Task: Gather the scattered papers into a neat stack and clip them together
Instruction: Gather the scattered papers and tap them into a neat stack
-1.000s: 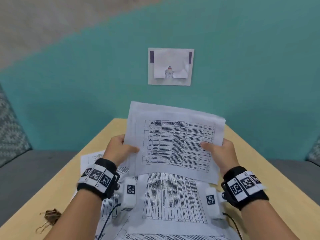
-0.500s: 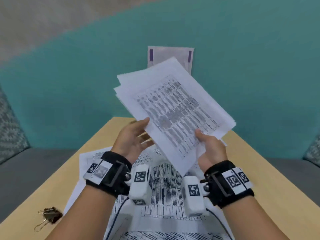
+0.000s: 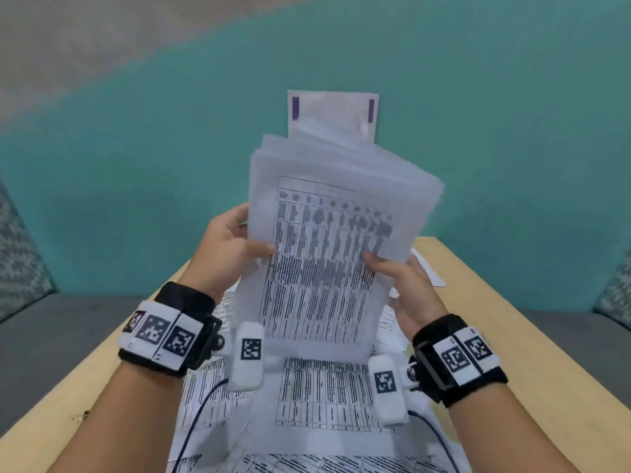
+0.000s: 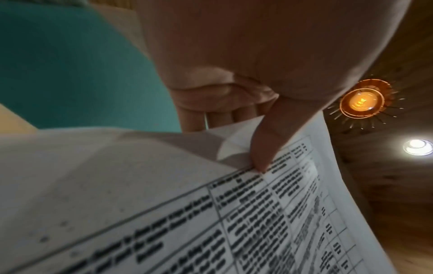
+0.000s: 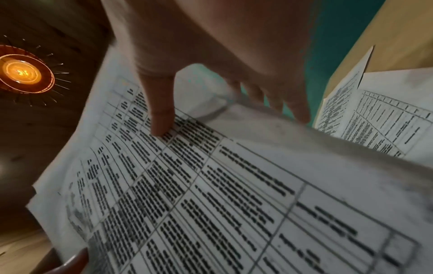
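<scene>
A stack of printed sheets with tables (image 3: 338,247) stands upright above the wooden table (image 3: 512,336), blurred by motion. My left hand (image 3: 235,247) pinches its left edge, thumb on the front and fingers behind, as the left wrist view shows with the thumb (image 4: 264,148) on the stack (image 4: 234,213). My right hand (image 3: 399,278) pinches the right edge; the right wrist view shows its thumb (image 5: 161,115) pressed on the printed page (image 5: 199,185). More loose sheets (image 3: 324,397) lie flat on the table under my wrists.
A small dark clip (image 3: 80,418) lies near the table's left edge. One sheet (image 3: 426,271) lies at the far right of the table. A teal wall (image 3: 136,165) with a taped notice (image 3: 333,114) stands behind. Grey seating (image 3: 51,336) flanks the table.
The stack has turned from landscape through a tilt to upright portrait. My left hand, which had loosened its hold, now pinches the left edge again. Both hands have risen slightly.
</scene>
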Demonstrator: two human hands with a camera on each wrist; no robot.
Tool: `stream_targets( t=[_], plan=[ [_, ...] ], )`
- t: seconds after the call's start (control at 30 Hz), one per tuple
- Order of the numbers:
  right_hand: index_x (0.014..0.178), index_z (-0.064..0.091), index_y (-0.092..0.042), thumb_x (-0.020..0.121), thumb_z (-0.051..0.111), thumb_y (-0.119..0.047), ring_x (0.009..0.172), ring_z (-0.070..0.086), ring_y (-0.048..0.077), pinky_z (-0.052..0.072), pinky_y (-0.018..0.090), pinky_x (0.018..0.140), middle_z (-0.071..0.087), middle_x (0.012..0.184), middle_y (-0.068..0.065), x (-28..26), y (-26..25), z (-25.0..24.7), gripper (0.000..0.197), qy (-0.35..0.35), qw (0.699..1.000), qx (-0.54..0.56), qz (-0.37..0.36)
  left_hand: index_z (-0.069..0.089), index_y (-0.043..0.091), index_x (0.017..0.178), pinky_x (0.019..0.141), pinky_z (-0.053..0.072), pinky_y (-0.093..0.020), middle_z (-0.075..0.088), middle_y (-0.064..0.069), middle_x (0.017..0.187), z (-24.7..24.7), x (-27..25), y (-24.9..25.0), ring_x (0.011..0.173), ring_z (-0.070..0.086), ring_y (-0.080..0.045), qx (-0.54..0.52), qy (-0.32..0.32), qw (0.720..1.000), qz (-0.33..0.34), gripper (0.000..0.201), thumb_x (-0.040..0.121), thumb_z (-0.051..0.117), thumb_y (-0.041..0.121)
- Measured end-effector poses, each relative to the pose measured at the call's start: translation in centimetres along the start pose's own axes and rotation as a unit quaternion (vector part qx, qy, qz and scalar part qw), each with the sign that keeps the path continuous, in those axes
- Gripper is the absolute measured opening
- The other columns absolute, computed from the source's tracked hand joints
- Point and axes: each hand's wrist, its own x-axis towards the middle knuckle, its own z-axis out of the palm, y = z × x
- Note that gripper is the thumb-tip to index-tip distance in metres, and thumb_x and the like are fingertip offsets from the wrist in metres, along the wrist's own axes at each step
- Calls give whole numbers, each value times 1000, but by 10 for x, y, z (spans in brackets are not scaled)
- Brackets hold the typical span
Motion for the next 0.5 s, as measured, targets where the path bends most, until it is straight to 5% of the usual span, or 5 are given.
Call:
stream_targets(
  t=[0.13,0.27,0.37,0.5],
  plan=[
    [129,62,-2,67,82,-12,107,68,25,57,33,78,73,111,9,-1,-10,-5,66,-29,998,52,-27,68,17,106,59,56,-18,77,9,79,4,0,3,67,71,-3,-13,-2,1000,26,50,82,59,-25],
    [101,74,-9,82,75,3,88,71,21,59,36,80,79,98,6,-1,-26,-9,22,13,992,-10,-126,67,26,103,72,59,-19,77,17,85,10,2,-5,75,72,1,23,69,995,62,51,81,66,-20],
    [92,74,-19,86,75,-1,76,72,7,57,28,77,78,84,-10,-2,-28,-4,19,48,980,-68,-182,67,26,104,81,59,-26,76,9,100,21,3,-12,86,72,-5,25,102,992,72,49,81,66,-16],
    [94,70,-20,92,67,-2,90,69,21,57,40,90,75,98,0,-2,-19,-1,19,51,983,-93,-150,62,16,118,79,57,-24,74,1,108,37,0,-28,90,71,-9,-15,89,996,19,38,89,64,-9]
  ],
)
